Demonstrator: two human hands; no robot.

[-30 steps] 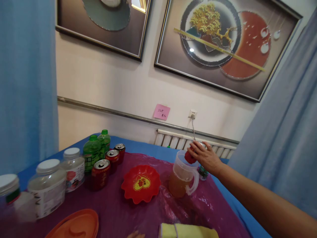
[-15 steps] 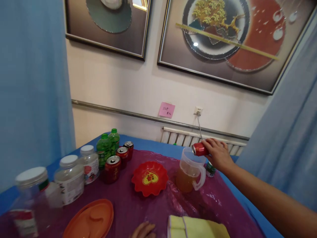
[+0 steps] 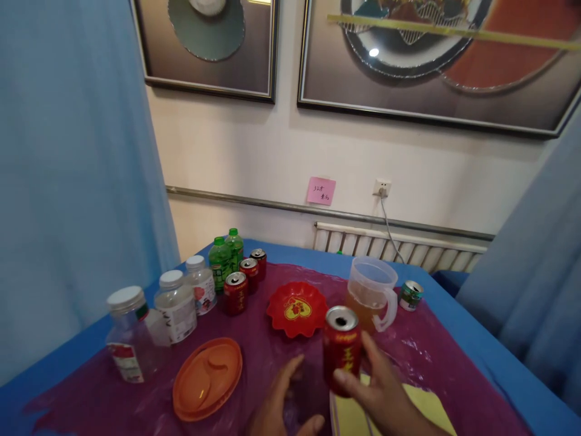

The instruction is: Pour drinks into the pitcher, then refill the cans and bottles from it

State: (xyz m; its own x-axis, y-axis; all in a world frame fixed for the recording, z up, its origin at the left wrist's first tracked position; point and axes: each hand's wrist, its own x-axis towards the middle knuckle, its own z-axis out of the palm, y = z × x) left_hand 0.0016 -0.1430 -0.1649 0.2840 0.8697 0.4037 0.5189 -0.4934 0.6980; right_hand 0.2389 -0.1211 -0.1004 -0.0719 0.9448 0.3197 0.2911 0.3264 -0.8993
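Observation:
My right hand point(image 3: 384, 384) grips an opened red drink can point(image 3: 341, 351), held upright over the near middle of the table. To its left, my left hand point(image 3: 284, 402) has thumb and fingers spread, with nothing between them and apart from the can. Behind the can stands a clear plastic jug point(image 3: 370, 290) with amber liquid in it. A red scalloped plate point(image 3: 297, 309) with a yellow heart lies just left of the jug. Under my right hand is a folded yellow cloth point(image 3: 426, 406), partly covered.
Red cans point(image 3: 236, 293), green bottles point(image 3: 220, 263) and white-lidded jars point(image 3: 176, 306) line the left side. Nearer lies an orange lid point(image 3: 207, 378). A green can point(image 3: 411, 295) stands right of the jug. Purple plastic sheeting point(image 3: 254, 351) covers the blue table; behind is a radiator point(image 3: 363, 242).
My right hand has brought the can from its tilt over the jug down toward me and upright. My left hand has risen further into view beside it. The camera view has shifted.

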